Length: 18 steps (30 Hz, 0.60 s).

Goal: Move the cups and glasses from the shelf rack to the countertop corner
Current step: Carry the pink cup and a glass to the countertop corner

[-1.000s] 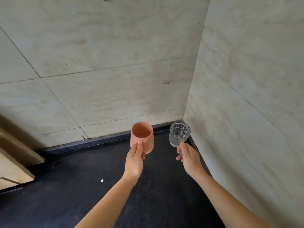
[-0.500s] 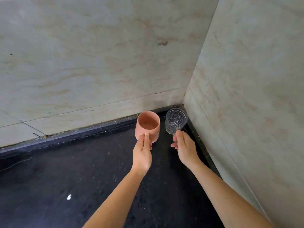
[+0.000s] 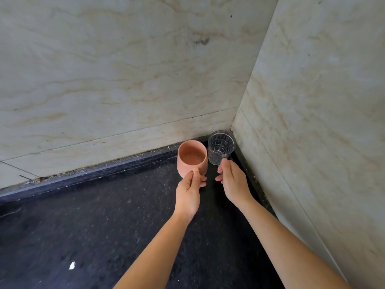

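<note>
Now both arms reach into the corner: the left hand [image 3: 188, 191] grips a pink cup [image 3: 192, 158], the right hand [image 3: 233, 182] pinches a clear patterned glass [image 3: 220, 147] beside it.

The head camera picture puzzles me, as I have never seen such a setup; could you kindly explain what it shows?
No machine here: a person wears one wide-angle camera on the head, looking forward and down at two bare arms. The left hand holds a pink cup, the right hand a clear glass, both upright, side by side, in the corner where two pale walls meet a dark countertop. Whether they already rest on it, I cannot tell. A white speck lies nearer the camera.
</note>
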Available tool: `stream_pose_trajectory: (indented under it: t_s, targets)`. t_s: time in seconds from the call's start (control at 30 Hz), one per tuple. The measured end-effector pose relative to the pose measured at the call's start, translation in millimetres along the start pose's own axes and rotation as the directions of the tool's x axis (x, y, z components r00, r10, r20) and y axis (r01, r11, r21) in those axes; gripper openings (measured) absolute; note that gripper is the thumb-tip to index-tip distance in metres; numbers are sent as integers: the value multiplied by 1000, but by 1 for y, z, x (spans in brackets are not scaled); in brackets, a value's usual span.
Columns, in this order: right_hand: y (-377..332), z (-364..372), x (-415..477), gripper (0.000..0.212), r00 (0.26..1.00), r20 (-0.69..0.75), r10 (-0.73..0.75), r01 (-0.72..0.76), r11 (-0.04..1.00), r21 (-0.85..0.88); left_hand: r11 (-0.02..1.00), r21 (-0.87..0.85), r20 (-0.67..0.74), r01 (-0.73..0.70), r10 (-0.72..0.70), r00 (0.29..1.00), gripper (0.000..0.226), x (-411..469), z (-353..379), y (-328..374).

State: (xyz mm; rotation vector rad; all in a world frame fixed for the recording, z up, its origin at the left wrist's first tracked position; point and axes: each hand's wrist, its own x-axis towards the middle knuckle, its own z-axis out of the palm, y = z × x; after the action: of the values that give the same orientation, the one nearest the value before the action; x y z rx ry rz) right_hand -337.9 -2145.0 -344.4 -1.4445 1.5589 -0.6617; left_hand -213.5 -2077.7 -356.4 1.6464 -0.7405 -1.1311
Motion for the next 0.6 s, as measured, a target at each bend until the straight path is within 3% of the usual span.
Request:
stream_pose_trajectory:
  t_s: [0.1, 0.2, 0.27, 0.37, 0.47, 0.53, 0.6]
  targets:
    - [-7, -3, -1, 38, 999, -9, 47, -47, 999, 7, 994, 97, -3, 41, -41, 999, 33, 2, -8, 6]
    - [-22, -11, -8, 38, 995, -26, 97, -97, 995, -2, 951, 305, -42, 46, -35, 999, 28, 0, -20, 23]
    - [-36, -19, -17, 44, 993, -71, 93, -95, 995, -32, 870, 493, -75, 1, 41, 996, 25, -6, -34, 40]
    - [-75, -36, -38, 46, 989, -146, -36, 16, 991, -135, 765, 628, -101, -144, 264, 959, 32, -26, -72, 89]
    - [-144, -49, -63, 48, 927, -171, -333, 286, 925, -250, 558, 780, -123, -282, 579, 806, 44, -62, -123, 161]
    - [-204, -55, -82, 51, 782, -165, -601, 519, 775, -361, 392, 872, -122, -294, 755, 644, 50, -99, -163, 212]
    - [-261, -53, -100, 54, 597, -132, -791, 685, 589, -428, 269, 936, -114, -225, 840, 530, 56, -139, -203, 255]
